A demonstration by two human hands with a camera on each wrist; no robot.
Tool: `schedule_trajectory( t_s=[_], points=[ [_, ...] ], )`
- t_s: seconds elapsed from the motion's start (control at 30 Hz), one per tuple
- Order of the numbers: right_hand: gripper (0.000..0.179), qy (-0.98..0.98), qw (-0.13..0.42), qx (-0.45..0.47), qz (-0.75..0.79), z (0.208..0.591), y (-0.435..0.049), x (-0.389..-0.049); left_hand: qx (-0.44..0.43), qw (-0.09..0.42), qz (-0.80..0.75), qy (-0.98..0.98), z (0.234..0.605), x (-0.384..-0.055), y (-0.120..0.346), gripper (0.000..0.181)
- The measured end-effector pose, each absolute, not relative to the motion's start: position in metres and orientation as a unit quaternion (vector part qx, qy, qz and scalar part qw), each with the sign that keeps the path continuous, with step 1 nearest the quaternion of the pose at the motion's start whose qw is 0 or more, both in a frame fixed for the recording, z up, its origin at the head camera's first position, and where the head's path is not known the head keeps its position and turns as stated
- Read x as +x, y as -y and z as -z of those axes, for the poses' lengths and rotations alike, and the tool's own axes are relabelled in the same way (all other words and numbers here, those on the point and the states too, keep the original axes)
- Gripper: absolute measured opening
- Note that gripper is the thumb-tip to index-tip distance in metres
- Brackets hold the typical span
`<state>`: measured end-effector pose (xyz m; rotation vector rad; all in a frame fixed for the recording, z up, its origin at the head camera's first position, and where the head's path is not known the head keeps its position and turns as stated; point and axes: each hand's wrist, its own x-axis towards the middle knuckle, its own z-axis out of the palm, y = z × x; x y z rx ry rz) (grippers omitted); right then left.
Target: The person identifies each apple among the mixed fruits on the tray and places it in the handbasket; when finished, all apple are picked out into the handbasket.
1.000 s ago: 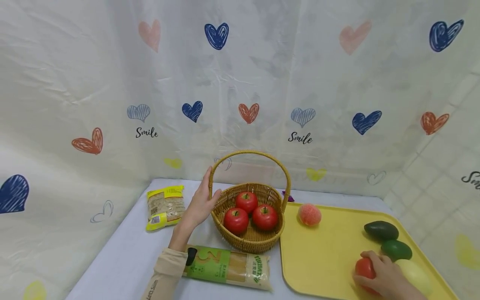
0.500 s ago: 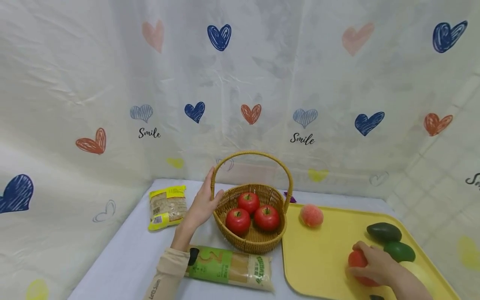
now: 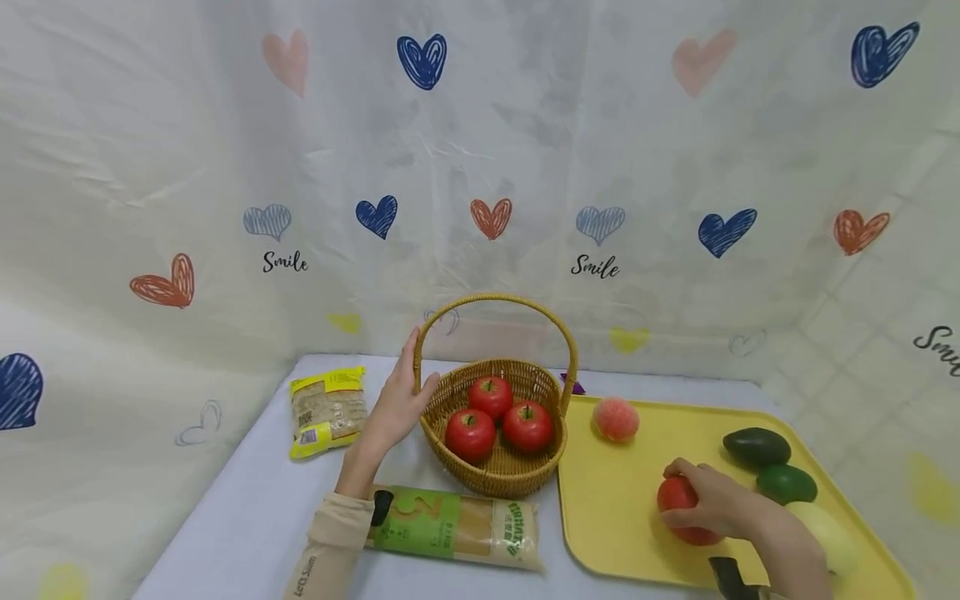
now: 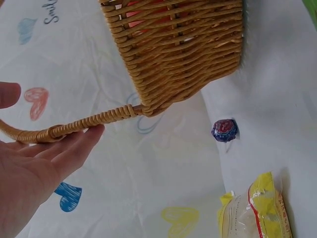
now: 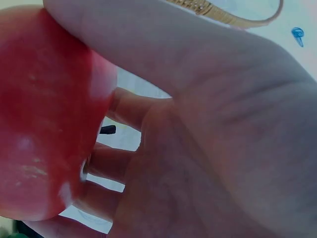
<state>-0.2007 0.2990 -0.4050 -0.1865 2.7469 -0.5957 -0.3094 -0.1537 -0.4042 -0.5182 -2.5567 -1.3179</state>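
Observation:
My right hand (image 3: 723,500) grips a red apple (image 3: 677,497) over the yellow tray (image 3: 607,517); in the right wrist view the apple (image 5: 44,119) fills the left side, its dark stem showing between thumb and fingers. My left hand (image 3: 393,408) touches the handle of the wicker basket (image 3: 495,483). Straight fingers lie along the outside of the handle (image 4: 99,119) in the left wrist view, with the thumb apart from it. Inside the basket sit three red apples (image 3: 528,427).
On the tray lie a peach (image 3: 617,419), a dark avocado (image 3: 757,447), a green fruit (image 3: 786,483) and a pale yellow one (image 3: 828,537). A noodle pack (image 3: 450,527) lies before the basket, a yellow bag (image 3: 327,412) to its left. Behind is a small purple wrapped item (image 3: 572,383).
My right hand has carried the red apple leftward and a little farther from me across the tray. The left hand stays at the basket handle.

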Motion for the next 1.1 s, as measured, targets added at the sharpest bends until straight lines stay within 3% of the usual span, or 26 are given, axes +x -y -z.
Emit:
schedule_trajectory(
  t_s=[0.5, 0.77, 1.1],
  points=[
    [0.057, -0.958, 0.169, -0.089, 0.215, 0.398, -0.276, -0.214, -0.178, 0.105, 0.448, 0.870, 0.400, -0.312, 0.157, 0.081],
    [0.060, -0.963, 0.119, -0.119, 0.211, 0.388, -0.258, -0.223, -0.172, 0.095, 0.446, 0.873, 0.403, -0.312, 0.158, 0.081],
    [0.062, -0.952, 0.081, -0.169, 0.243, 0.348, -0.227, -0.236, -0.177, 0.110, 0.450, 0.868, 0.405, -0.312, 0.157, 0.082]
  ],
)
